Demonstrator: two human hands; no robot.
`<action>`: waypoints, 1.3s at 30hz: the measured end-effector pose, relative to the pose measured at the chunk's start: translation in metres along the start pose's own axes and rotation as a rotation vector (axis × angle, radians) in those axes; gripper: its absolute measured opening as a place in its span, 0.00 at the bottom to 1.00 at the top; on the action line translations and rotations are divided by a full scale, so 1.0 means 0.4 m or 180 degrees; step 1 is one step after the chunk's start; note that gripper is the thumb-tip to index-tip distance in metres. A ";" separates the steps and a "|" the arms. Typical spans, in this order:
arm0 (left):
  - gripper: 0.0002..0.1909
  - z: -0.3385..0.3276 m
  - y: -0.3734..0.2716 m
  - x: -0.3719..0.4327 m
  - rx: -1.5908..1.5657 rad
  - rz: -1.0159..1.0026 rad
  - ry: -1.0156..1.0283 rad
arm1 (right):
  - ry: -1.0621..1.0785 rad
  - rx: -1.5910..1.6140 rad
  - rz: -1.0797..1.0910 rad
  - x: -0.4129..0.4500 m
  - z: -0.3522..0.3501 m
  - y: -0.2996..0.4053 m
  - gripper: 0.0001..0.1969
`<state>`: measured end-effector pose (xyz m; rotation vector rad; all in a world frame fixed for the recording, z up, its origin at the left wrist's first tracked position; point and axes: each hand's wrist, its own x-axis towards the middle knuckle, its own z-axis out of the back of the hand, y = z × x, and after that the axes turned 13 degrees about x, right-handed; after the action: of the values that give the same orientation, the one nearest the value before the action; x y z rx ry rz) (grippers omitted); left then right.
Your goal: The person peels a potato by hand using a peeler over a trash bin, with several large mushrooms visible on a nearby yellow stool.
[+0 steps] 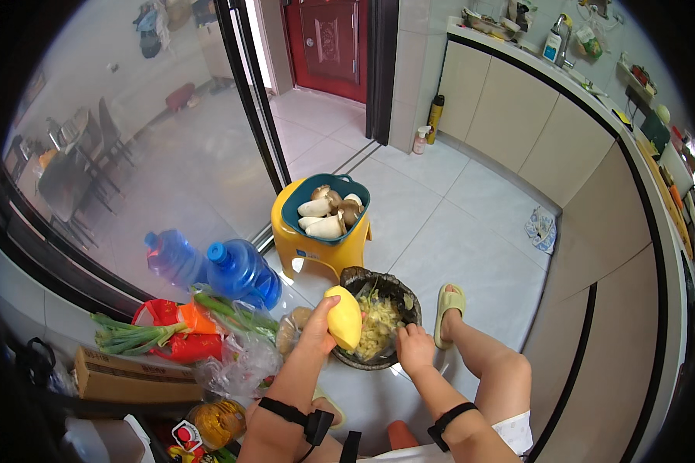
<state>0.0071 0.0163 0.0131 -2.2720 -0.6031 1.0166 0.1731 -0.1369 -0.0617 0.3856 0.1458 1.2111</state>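
Observation:
My left hand [317, 330] is closed around a peeled yellow potato [344, 318], held above the near-left side of a trash bin. The bin has a dark plastic liner [406, 285] folded over its rim, and pale yellow peelings [377, 324] lie inside with some green stems. By the bin's right rim is my right hand [415, 346], its fingers curled; whatever they may hold is hidden. Beyond the bin, a yellow plastic stool [286, 243] carries a dark teal basin [366, 199] of king oyster mushrooms [326, 226].
Blue water jugs [246, 278] stand left of the stool. Scallions [145, 337], plastic bags [240, 362], a cardboard box [133, 376] and an oil bottle [219, 422] crowd the left. Cabinets [509, 110] line the right. A glass door frame [255, 87] rises beyond.

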 end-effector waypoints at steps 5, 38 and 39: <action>0.28 0.008 -0.022 -0.007 -0.0042 -0.0102 -0.0066 | -0.0453 0.0666 -0.0063 0.008 -0.009 0.003 0.12; 0.27 0.061 -0.019 0.011 -0.0371 -0.0313 -0.0290 | -0.0702 0.1921 -0.0480 -0.037 0.014 0.027 0.13; 0.26 0.054 -0.016 0.015 -0.0347 -0.0267 -0.0295 | -0.0217 0.1107 -0.0247 -0.063 -0.011 -0.004 0.12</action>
<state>-0.0072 0.0315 0.0024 -2.2817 -0.8039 1.0759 0.1640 -0.1599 -0.0687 0.7174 0.3115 1.0948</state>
